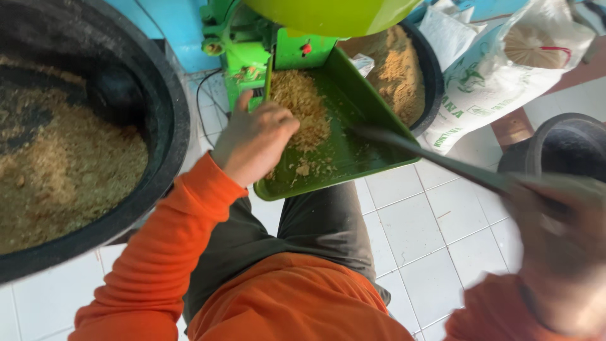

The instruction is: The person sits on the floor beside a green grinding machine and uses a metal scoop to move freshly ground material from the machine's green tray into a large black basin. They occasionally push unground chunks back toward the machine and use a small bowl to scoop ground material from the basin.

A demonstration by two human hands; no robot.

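1. My left hand is at the near left corner of the green tray, its fingers curled loosely inward with the knuckles turned up toward me. They press against the edge of the heap of tan crumbly meal; I cannot tell whether any of it is clenched inside them.
2. My right hand is low on the right, blurred, with its fingers wrapped around the handle end of a long dark tool.
3. The tool runs up and to the left from that hand, and its far end lies over the right part of the tray, near the meal heap. Whether it touches the tray floor I cannot tell.
4. The tray slopes down toward me out of a green machine, under a yellow-green hopper. Most of the meal sits high on the tray's left side, with a few loose crumbs nearer the lower lip.
5. On my left stands a large black tub, partly filled with the same tan meal.
6. Behind the tray on the right is a second black tub, also holding meal, and just beside it leans a white printed sack.
7. A dark bucket stands at the far right, on the white tiled floor.
8. My orange sleeves and dark trousers fill the bottom of the view.
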